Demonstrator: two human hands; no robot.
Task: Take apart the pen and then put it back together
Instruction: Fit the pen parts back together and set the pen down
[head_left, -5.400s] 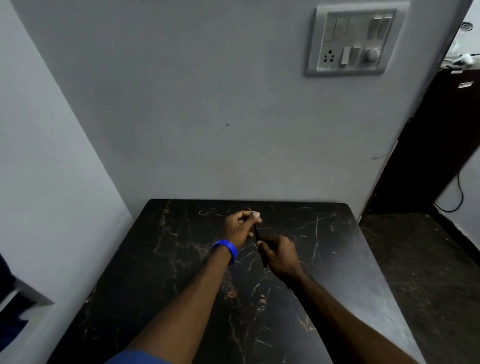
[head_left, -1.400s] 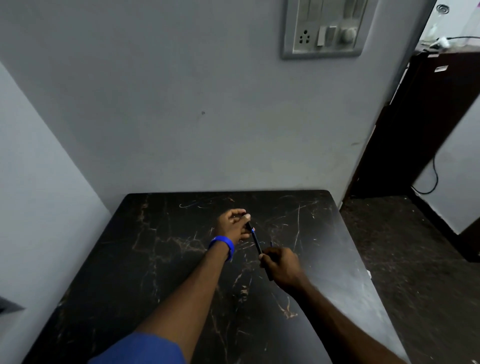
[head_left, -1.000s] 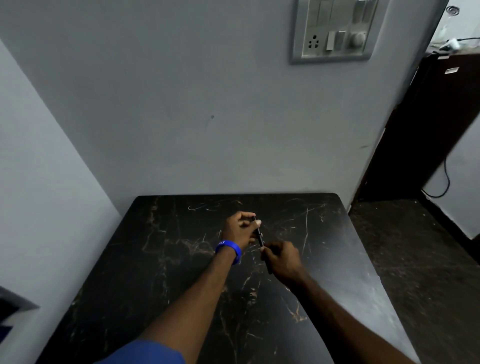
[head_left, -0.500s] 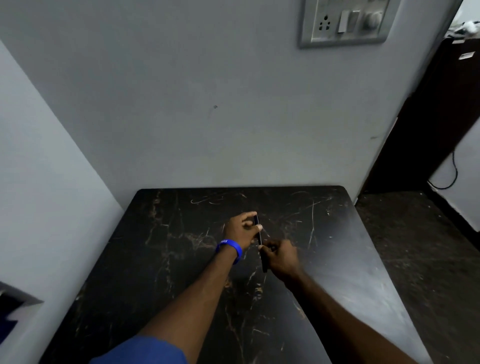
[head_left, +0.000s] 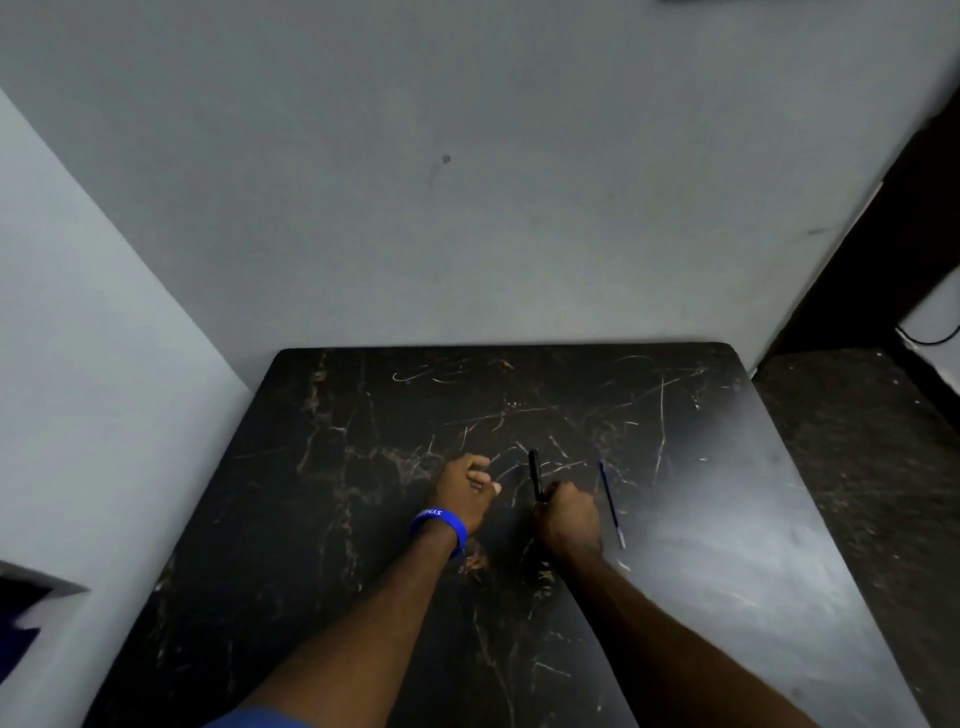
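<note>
Black pen barrel (head_left: 535, 474) gripped in right hand (head_left: 567, 519), pointing toward wall, lower end hidden. Blue refill (head_left: 611, 503) lying parallel just right on desk (head_left: 753, 545). Left hand (head_left: 464, 492) curled; contents indiscernible.

Illumination is dim and cool overall. The grey wall (head_left: 467, 182) is evenly but weakly lit, with no hard shadows on it. A broad, soft sheen lies across the right side of the dark table (head_left: 743, 545), indicating light arriving from the right; the left side of the top falls away to near black. Scratches on the surface catch the light as pale lines. The doorway area at far right is almost fully dark. Wide-angle distortion bends the wall corner and table edges toward the frame borders. Detail is soft throughout, with slight smear at the lower left corner. Both forearms read dark, with little surface detail.
</note>
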